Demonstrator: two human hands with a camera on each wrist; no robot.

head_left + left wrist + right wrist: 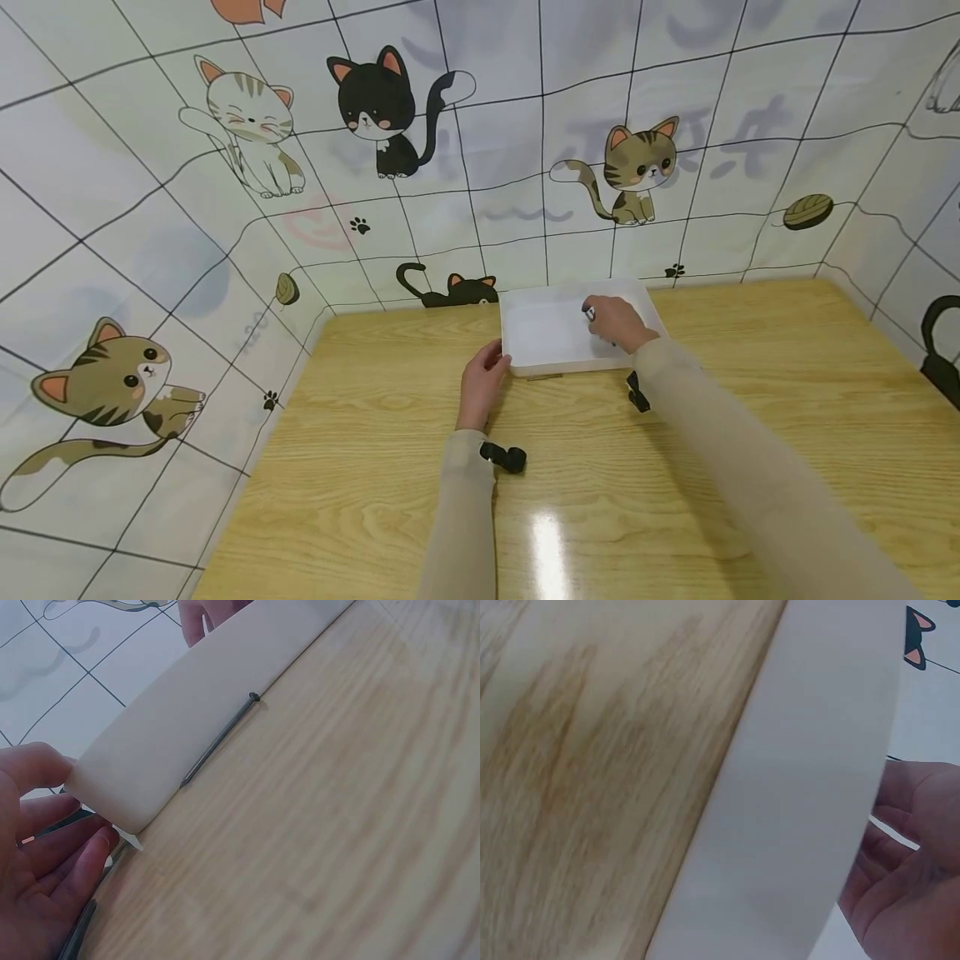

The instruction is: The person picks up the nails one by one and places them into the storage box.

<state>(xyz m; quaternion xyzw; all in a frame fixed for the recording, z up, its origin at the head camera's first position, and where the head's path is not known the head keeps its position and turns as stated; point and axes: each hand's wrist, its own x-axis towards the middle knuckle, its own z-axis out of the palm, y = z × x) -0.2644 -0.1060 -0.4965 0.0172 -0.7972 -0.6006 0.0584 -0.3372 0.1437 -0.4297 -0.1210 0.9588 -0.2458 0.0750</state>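
A shallow white tray (551, 368) stands at the back of the wooden table. My left hand (482, 385) holds its front left corner, fingers bent about the rim and side in the left wrist view. Over the tray's inside, my right hand (617, 321) has its fingers curled, with a small dark, shiny thing (590, 313) showing at the fingertips; I cannot tell its kind. A dark metal nail (219, 741) lies on the table along the tray's front wall. Another dark, slim thing (77, 930) lies beside the left hand, partly hidden.
The wooden table (360, 500) reaches toward me and to both sides of the tray. Behind the tray rises a wall covering (510, 175) printed with cats and grid lines. Black straps with small cameras (504, 457) sit on the wrists.
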